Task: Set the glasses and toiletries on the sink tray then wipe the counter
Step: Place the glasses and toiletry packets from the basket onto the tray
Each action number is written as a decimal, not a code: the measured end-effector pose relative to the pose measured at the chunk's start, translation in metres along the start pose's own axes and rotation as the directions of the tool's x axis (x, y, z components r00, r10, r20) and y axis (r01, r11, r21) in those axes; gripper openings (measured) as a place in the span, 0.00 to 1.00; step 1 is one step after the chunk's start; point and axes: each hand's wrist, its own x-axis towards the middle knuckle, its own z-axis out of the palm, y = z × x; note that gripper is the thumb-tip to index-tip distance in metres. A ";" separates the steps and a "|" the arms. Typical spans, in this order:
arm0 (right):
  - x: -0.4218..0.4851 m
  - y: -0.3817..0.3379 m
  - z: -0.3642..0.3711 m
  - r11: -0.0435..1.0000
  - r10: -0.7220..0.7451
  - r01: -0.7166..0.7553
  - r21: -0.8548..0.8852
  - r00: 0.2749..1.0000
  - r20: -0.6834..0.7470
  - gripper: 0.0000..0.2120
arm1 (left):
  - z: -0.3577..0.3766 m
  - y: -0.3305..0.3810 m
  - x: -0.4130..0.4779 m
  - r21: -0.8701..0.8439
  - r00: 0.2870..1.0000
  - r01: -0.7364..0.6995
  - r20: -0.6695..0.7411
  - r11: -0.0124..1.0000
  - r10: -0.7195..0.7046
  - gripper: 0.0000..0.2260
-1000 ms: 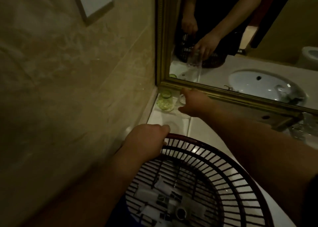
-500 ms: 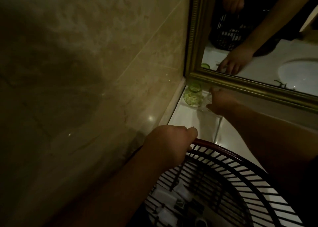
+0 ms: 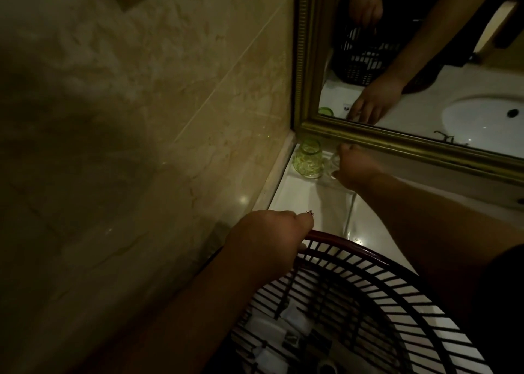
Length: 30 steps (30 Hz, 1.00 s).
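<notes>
A green glass (image 3: 308, 159) stands at the far corner of a clear tray (image 3: 306, 200) on the white counter, just under the mirror frame. My right hand (image 3: 354, 166) is at the tray's back right, its fingers closed around a clear glass (image 3: 333, 164) that stands beside the green one. My left hand (image 3: 272, 237) grips the rim of a dark slatted basket (image 3: 368, 297) at the bottom of the view. Small white toiletry packets (image 3: 283, 331) lie in the basket.
A beige marble wall (image 3: 141, 147) runs along the left of the tray. A gold-framed mirror (image 3: 397, 141) hangs over the counter and reflects my hands, the basket and an oval sink (image 3: 487, 118). White counter (image 3: 368, 232) shows right of the tray.
The view has swung left and down. My right hand has brought the clear glass down beside the green glass on the tray. My left hand has stayed on the basket rim.
</notes>
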 end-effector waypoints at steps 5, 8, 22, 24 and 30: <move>-0.002 0.000 0.000 1.000 0.019 -0.019 -0.017 0.999 -0.041 0.30 | 0.002 -0.001 0.001 0.011 1.000 -0.010 -0.001 1.000 0.010 0.18; -0.005 0.000 -0.001 0.999 0.002 -0.004 -0.045 0.999 -0.048 0.30 | 0.004 -0.002 0.000 0.008 1.000 -0.015 0.005 1.000 0.015 0.19; -0.123 -0.033 -0.069 0.977 -0.164 0.136 -0.164 0.971 -0.171 0.24 | 0.010 -0.003 0.003 0.129 0.998 -0.020 0.064 0.991 0.012 0.13; -0.153 -0.039 -0.076 0.976 -0.192 0.165 -0.139 0.957 -0.217 0.21 | 0.010 -0.003 0.004 0.110 0.997 -0.001 0.080 0.994 -0.008 0.12; -0.249 -0.060 -0.081 0.953 -0.299 0.270 -0.135 0.904 -0.304 0.10 | 0.013 -0.005 0.004 0.120 0.997 0.002 0.079 0.993 -0.011 0.13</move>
